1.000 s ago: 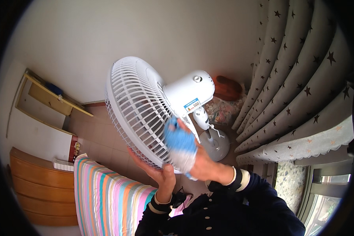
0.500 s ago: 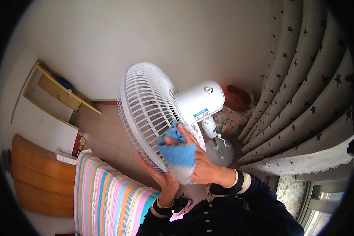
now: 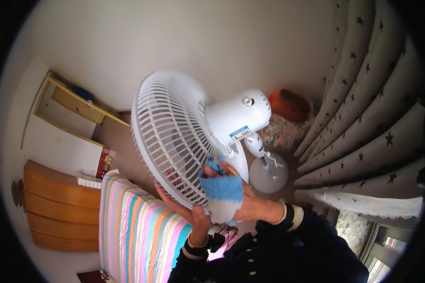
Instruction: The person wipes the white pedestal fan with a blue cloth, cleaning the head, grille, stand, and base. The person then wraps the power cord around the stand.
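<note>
Left hand (image 3: 193,213): clasped on lower edge of fan grille (image 3: 174,126)
Right hand (image 3: 253,204): clutching blue-and-white cloth (image 3: 223,189) against the back

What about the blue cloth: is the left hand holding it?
No, the right hand holds the blue cloth, while the left hand grips the white fan.

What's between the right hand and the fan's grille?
A blue-and-white cloth, bunched in the right hand over the grille; the head view shows it.
</note>
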`<action>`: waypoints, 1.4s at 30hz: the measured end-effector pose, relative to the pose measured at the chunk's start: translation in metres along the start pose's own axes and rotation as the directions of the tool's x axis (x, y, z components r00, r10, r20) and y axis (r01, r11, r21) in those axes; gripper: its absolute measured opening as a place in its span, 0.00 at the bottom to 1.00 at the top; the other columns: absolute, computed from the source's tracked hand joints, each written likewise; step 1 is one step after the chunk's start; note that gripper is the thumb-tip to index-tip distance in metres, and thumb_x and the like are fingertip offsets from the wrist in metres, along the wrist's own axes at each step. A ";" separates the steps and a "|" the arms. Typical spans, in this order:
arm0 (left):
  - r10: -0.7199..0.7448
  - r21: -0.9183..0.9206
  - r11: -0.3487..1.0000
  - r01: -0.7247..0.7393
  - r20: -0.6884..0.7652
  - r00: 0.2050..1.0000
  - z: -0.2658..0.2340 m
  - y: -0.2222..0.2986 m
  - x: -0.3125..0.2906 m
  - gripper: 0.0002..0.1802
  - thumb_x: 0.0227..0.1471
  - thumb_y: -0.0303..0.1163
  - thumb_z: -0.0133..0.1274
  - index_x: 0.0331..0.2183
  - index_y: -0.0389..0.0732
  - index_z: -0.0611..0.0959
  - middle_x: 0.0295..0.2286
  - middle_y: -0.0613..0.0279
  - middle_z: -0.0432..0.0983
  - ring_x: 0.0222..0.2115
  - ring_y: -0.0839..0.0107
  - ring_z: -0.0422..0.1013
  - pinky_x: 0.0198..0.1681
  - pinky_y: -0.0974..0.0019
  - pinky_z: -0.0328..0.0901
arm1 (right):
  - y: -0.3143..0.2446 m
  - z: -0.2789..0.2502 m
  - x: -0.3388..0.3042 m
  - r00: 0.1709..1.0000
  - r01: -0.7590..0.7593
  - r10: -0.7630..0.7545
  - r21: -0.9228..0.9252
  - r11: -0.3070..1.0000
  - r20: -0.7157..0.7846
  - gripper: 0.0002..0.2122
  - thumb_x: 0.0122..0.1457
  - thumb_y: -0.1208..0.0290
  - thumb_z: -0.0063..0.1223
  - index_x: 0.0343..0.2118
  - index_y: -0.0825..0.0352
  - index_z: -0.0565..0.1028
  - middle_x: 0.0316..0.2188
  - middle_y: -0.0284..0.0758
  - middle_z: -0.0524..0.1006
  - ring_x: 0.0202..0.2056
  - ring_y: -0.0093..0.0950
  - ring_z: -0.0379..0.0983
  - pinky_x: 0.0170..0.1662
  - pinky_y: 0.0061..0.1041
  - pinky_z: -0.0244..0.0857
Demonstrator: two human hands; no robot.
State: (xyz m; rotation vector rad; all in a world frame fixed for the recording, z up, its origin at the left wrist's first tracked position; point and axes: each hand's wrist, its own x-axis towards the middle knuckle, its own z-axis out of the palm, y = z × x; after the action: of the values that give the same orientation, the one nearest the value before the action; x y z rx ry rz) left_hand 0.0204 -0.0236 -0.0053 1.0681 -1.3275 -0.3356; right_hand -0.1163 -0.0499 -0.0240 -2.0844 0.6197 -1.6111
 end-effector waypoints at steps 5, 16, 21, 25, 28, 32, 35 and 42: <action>-0.070 0.082 0.994 0.070 -0.005 0.998 0.000 0.001 0.002 0.59 0.45 0.65 0.46 0.62 0.37 0.39 0.60 0.44 0.40 0.60 0.50 0.44 0.60 0.46 0.46 | 0.021 -0.007 0.014 1.000 -0.011 0.009 0.066 0.998 0.026 0.27 0.59 0.63 0.42 0.60 0.66 0.58 0.65 0.41 0.48 0.65 0.45 0.42 0.65 0.42 0.38; -0.154 -0.154 0.975 0.159 0.045 0.987 0.001 -0.007 -0.015 0.49 0.51 0.62 0.40 0.62 0.38 0.47 0.59 0.47 0.50 0.58 0.55 0.54 0.60 0.52 0.52 | 0.007 0.001 -0.009 0.993 -0.116 0.115 0.134 0.984 0.018 0.22 0.57 0.63 0.46 0.54 0.63 0.67 0.62 0.40 0.57 0.65 0.39 0.45 0.65 0.41 0.35; -0.228 -0.094 0.969 0.230 0.030 0.973 -0.013 -0.011 -0.011 0.46 0.52 0.64 0.35 0.59 0.35 0.57 0.53 0.49 0.61 0.51 0.60 0.63 0.52 0.56 0.62 | 0.043 0.018 -0.033 0.949 -0.261 0.295 0.241 0.935 -0.115 0.19 0.52 0.74 0.48 0.50 0.66 0.70 0.52 0.44 0.69 0.57 0.45 0.60 0.60 0.39 0.53; 0.035 0.443 0.896 -0.026 -0.013 0.999 -0.015 -0.012 -0.005 0.44 0.55 0.62 0.31 0.56 0.32 0.63 0.50 0.49 0.66 0.48 0.61 0.67 0.49 0.58 0.64 | 0.071 0.026 -0.071 0.851 -0.451 0.498 0.255 0.856 -0.167 0.17 0.53 0.76 0.44 0.48 0.69 0.70 0.48 0.47 0.71 0.52 0.44 0.65 0.57 0.34 0.56; 0.223 0.617 0.746 -0.248 0.119 0.967 -0.011 -0.008 -0.010 0.40 0.57 0.57 0.29 0.55 0.31 0.65 0.51 0.48 0.65 0.49 0.60 0.66 0.49 0.57 0.64 | 0.112 0.030 -0.078 0.751 -0.505 0.657 0.584 0.636 -0.065 0.14 0.53 0.78 0.42 0.43 0.71 0.71 0.45 0.49 0.71 0.50 0.48 0.64 0.53 0.34 0.59; 0.041 0.415 0.908 -0.054 0.040 0.998 -0.010 -0.007 -0.018 0.38 0.59 0.54 0.32 0.57 0.31 0.56 0.52 0.46 0.62 0.49 0.58 0.65 0.50 0.55 0.62 | 0.132 0.047 -0.085 0.729 -0.463 0.628 0.477 0.747 -0.275 0.11 0.56 0.74 0.43 0.41 0.70 0.72 0.43 0.49 0.72 0.46 0.47 0.67 0.49 0.34 0.61; -0.064 0.321 0.944 0.074 -0.042 0.997 -0.016 -0.009 -0.018 0.39 0.56 0.56 0.31 0.58 0.35 0.59 0.55 0.51 0.58 0.52 0.61 0.63 0.51 0.53 0.65 | 0.131 0.046 -0.104 0.534 -0.699 0.830 0.466 0.542 -0.164 0.11 0.56 0.73 0.44 0.41 0.70 0.72 0.42 0.48 0.73 0.44 0.48 0.67 0.50 0.35 0.60; -0.028 0.329 0.943 0.047 -0.060 0.998 -0.006 -0.005 -0.017 0.44 0.54 0.60 0.33 0.59 0.33 0.54 0.56 0.49 0.56 0.54 0.60 0.60 0.54 0.54 0.60 | 0.115 -0.023 -0.092 0.298 -0.282 0.931 0.912 0.298 -0.211 0.15 0.63 0.67 0.36 0.44 0.69 0.72 0.26 0.33 0.74 0.19 0.23 0.67 0.21 0.24 0.61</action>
State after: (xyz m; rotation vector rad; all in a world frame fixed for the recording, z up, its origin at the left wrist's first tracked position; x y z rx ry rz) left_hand 0.0232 -0.0109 -0.0186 1.3749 -1.3442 -0.1100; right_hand -0.1694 -0.0901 -0.1569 -0.2452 0.7728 -1.6223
